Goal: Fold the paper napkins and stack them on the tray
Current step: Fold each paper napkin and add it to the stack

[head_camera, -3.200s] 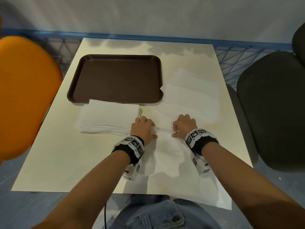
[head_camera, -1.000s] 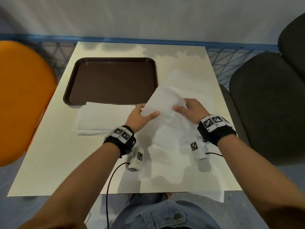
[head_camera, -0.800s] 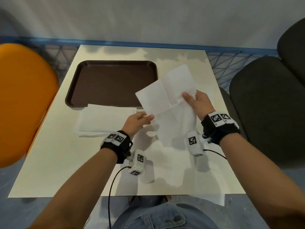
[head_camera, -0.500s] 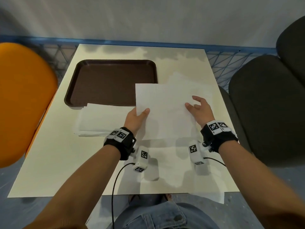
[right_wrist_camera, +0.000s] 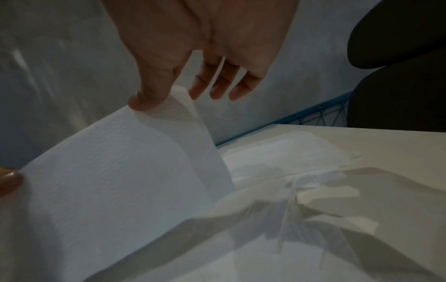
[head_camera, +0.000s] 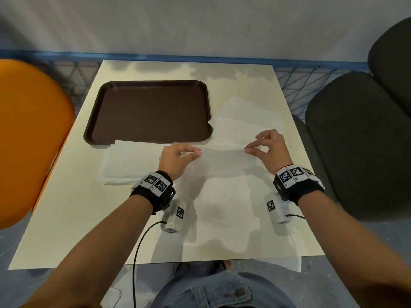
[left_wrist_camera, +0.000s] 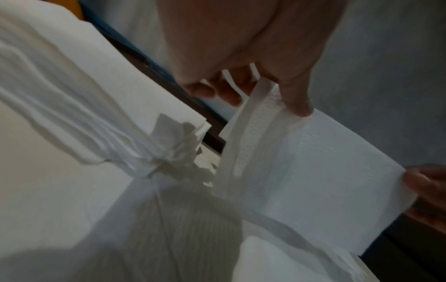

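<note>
Head view. Napkin [head_camera: 222, 165]: held just above the table [head_camera: 55, 207], between the folded stack and the loose pile, near the tray; far edge raised, near part trailing onto the table. Judged mid-fold, corners kept level so the edges will meet. Left hand [head_camera: 175, 158]: thumb and forefinger pinch the left corner, wrist low over the table. Right hand [head_camera: 270, 150]: pinches the right corner, other fingers curled and lifted clear. Tray [head_camera: 146, 112]: brown, nothing on it, at the far left of the table. Folded stack [head_camera: 131, 163]: just in front of the tray, its far edge lapping the rim; likely parked there until it is moved across. Loose pile [head_camera: 249, 116]: right of the tray, one corner over its rim.

Left wrist view. Left hand [left_wrist_camera: 253, 57]: thumb tip presses the napkin [left_wrist_camera: 325, 171] corner against a finger behind; the sheet hangs doubled below. Folded stack [left_wrist_camera: 84, 95] beside it, layered.

Right wrist view. Right hand [right_wrist_camera: 205, 47]: thumb pins the napkin [right_wrist_camera: 120, 181] corner, three fingers hang free. Loose pile [right_wrist_camera: 289, 152] lies flat beyond.
</note>
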`<state>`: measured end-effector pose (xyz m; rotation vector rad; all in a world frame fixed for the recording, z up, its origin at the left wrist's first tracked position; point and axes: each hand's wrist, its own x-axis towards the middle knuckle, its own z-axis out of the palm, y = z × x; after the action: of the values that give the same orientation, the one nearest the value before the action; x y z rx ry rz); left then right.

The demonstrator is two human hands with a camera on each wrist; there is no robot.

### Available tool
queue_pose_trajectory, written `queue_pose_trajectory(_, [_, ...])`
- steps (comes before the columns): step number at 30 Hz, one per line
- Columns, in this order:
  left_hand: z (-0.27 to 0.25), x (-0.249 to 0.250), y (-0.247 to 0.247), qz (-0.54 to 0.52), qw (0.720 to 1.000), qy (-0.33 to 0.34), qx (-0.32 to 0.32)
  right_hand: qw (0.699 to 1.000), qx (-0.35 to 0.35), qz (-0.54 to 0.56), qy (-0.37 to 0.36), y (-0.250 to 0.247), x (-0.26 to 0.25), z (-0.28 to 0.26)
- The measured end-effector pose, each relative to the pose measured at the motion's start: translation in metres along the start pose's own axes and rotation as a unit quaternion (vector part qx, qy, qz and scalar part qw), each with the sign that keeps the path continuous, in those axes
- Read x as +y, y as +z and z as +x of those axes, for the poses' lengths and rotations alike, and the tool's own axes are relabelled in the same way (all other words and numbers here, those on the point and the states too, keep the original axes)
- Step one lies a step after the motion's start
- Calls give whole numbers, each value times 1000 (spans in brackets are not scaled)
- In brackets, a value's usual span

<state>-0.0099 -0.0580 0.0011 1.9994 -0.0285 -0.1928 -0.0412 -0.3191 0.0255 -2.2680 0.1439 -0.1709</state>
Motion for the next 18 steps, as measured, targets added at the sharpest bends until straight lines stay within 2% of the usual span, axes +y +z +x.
queue_pose_trajectory(3, [1, 5, -3, 33, 999, 3, 24, 998, -18, 39, 36, -6, -5, 2])
queue_pose_trajectory(5, [2, 7, -5, 15, 1000, 5, -8, 996, -21, 59, 63, -7, -6, 4])
queue_pose_trajectory(8, [-3, 7, -1, -6, 998, -9, -55, 995, -17, 30, 89, -3, -3, -1])
queue_pose_trajectory(12, [-14, -6, 14, 144, 988, -5, -52, 988, -62, -58, 129, 12, 18, -21])
queue_pose_trajectory(14, [-23, -15, 23, 227, 971, -10, -69, 984, -89, -93, 126, 24, 29, -36])
queue_pose_trajectory(15, [-27, -20, 28, 288, 954, 5, -78, 981, -102, -126, 107, 30, 33, -43])
queue_pose_trajectory(18, [-38, -29, 42, 448, 882, 105, -100, 949, -176, -262, 6, 48, 32, -58])
